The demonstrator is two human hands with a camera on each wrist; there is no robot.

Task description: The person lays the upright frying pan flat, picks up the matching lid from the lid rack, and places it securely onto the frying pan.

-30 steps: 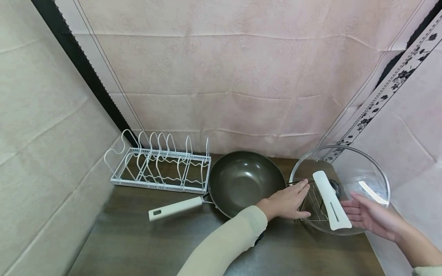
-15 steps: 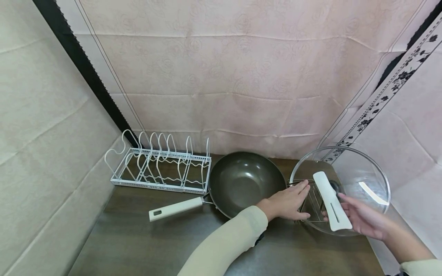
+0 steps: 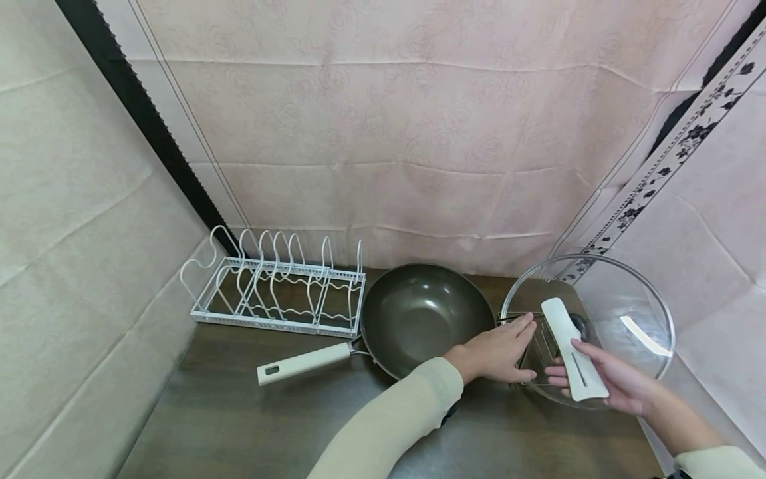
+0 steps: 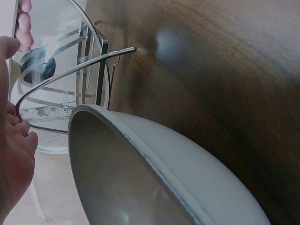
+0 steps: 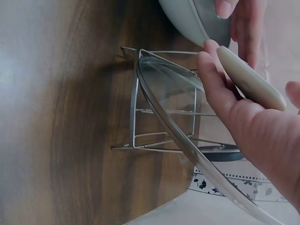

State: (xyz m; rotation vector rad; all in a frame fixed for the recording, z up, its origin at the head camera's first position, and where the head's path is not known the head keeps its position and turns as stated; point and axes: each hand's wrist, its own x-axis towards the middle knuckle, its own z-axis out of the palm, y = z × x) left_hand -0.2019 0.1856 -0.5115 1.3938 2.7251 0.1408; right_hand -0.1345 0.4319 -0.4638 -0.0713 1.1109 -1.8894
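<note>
A clear glass lid (image 3: 628, 286) with a long white handle (image 3: 565, 339) leans in a small wire rack (image 5: 134, 112) on the right of the table. My right hand (image 3: 622, 379) reaches around the handle; its extended fingers pass behind it, and the thumb lies along its near side. In the right wrist view the thumb stands off the handle. My left hand (image 3: 493, 349) rests against the rack's left side, fingers stretched out and thumb spread. Its fingers meet a wire loop in the left wrist view. The left forearm passes in front of a dark-lined frying pan (image 3: 425, 319).
The pan's pale handle (image 3: 305, 362) points left over the brown table (image 3: 257, 426). A white wire dish rack (image 3: 275, 322) stands at the back left, close by the pan. Pale cloth walls (image 3: 389, 133) enclose the table at the back and sides.
My right hand has moved left, from beside the lid's handle to around it, with fingers now behind. The left hand, lid, rack and pan have stayed in place.
</note>
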